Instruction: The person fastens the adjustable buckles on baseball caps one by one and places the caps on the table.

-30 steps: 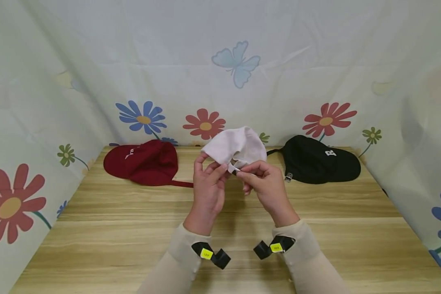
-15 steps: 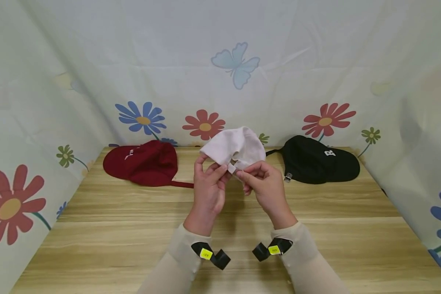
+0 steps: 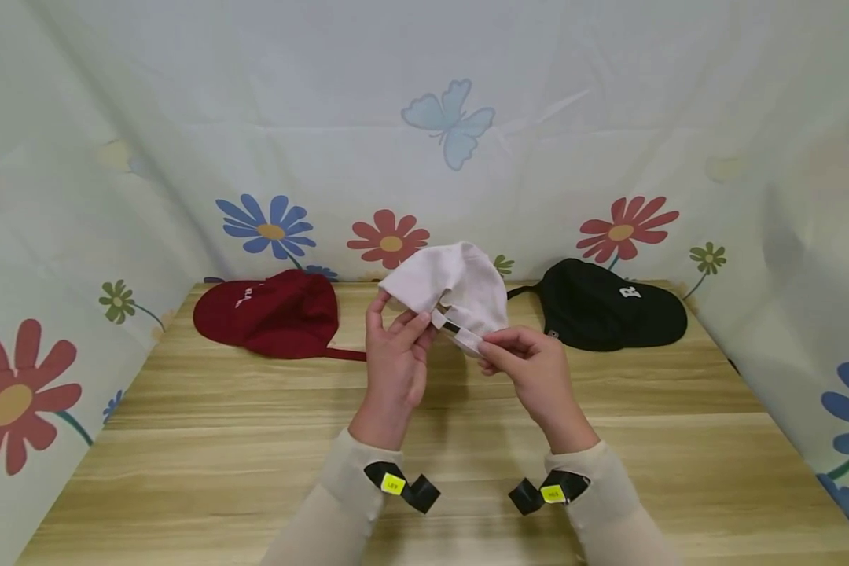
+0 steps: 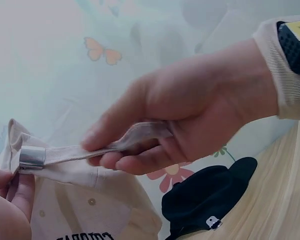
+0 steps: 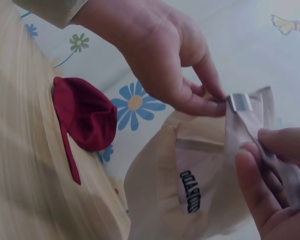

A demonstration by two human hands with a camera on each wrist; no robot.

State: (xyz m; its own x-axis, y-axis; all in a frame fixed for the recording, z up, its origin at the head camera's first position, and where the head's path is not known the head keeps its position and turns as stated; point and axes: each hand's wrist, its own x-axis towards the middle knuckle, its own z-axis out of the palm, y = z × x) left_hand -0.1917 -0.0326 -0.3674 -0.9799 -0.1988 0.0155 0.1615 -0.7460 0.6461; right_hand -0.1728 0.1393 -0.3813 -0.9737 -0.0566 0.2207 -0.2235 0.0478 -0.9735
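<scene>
A pale cap [image 3: 453,275] is held up over the table, its back opening facing me. My left hand [image 3: 396,362] pinches its edge beside the metal buckle [image 4: 32,157] of the back strap. Between thumb and fingers, my right hand [image 3: 538,373] grips the fabric strap [image 4: 70,153], which runs taut out of the buckle. The strap's loose end curls into the right palm in the left wrist view. Dark lettering [image 5: 191,192] shows on the cap in the right wrist view.
On the wooden table [image 3: 255,440], a dark red cap [image 3: 283,314] lies at the back left with its strap trailing toward the middle. At the back right lies a black cap [image 3: 601,306] with a white letter. A flowered curtain [image 3: 311,118] encloses the table's back and sides.
My right hand has moved right and slightly down, away from the left hand, with the strap in its fingers. A longer stretch of strap shows between the hands. The left hand stays nearly still.
</scene>
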